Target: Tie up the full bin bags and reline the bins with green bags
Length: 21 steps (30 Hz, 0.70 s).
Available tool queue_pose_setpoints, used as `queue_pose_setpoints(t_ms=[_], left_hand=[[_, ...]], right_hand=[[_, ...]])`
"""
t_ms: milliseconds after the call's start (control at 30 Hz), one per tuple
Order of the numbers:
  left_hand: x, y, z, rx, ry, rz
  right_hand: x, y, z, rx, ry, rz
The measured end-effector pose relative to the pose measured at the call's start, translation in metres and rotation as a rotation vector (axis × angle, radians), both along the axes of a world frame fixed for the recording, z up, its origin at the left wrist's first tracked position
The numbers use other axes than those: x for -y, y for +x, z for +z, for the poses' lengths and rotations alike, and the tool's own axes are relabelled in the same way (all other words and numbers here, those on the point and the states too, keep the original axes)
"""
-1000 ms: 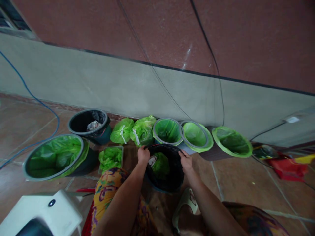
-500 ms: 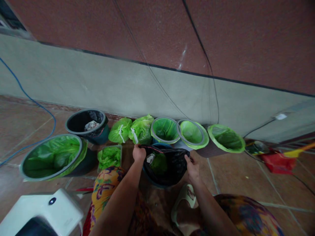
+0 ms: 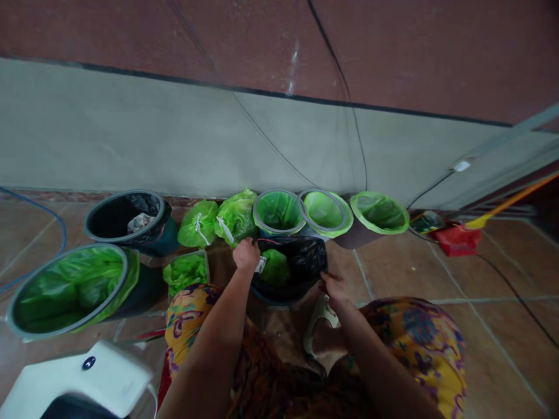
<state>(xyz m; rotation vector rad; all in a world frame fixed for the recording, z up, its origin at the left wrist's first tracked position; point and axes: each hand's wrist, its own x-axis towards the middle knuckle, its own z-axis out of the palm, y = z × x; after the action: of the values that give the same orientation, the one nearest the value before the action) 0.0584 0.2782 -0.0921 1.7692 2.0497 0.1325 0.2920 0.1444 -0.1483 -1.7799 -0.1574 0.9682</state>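
Note:
A black bin bag [image 3: 305, 256] lines a round bin standing on the floor between my knees. My left hand [image 3: 247, 254] is closed on the bag's left edge, beside a thin pinkish string along the top. On the opposite side my right hand [image 3: 334, 286] pinches the bag's right edge. Inside the bag lie a crumpled green plastic bag [image 3: 276, 267] and a small white scrap [image 3: 261, 265]. The bag's mouth is spread wide between both hands.
Green-lined bins [image 3: 279, 212] and two tied green bags [image 3: 238, 218] line the wall. Left are a black-lined bin [image 3: 98, 224], a large green-lined bin [image 3: 26, 291], a tub of green bags [image 3: 187, 272] and a white appliance [image 3: 109, 378]. A red dustpan [image 3: 458, 240] lies right.
My view has turned to the right and shifted. My right hand has slid lower on the bag's right edge, and the mouth now shows more of the green bag inside. My left hand keeps its hold.

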Motion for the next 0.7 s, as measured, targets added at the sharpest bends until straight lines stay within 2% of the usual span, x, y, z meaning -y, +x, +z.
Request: queue_pose_setpoints(t_ms=[133, 267, 367, 500, 600, 700], left_hand=[[-0.001, -0.007, 0.003, 0.058, -0.002, 0.143], [-0.003, -0.013, 0.006, 0.106, 0.005, 0.178], [-0.002, -0.01, 0.008, 0.108, 0.095, 0.102], [0.002, 0.001, 0.005, 0.075, 0.194, -0.094], [0.004, 0.009, 0.0, 0.038, 0.111, -0.216], [0.002, 0.016, -0.002, 0.011, -0.002, -0.249]], right_hand=[[-0.005, 0.001, 0.009, -0.016, 0.034, -0.089], [0.009, -0.015, 0.003, 0.023, -0.03, -0.019], [0.021, -0.029, -0.003, 0.076, -0.038, 0.156], [0.025, -0.032, -0.008, 0.364, -0.043, 0.326], [0.022, -0.03, -0.006, 0.427, -0.022, 0.376], [0.019, -0.033, 0.0, 0.266, 0.01, 0.354]])
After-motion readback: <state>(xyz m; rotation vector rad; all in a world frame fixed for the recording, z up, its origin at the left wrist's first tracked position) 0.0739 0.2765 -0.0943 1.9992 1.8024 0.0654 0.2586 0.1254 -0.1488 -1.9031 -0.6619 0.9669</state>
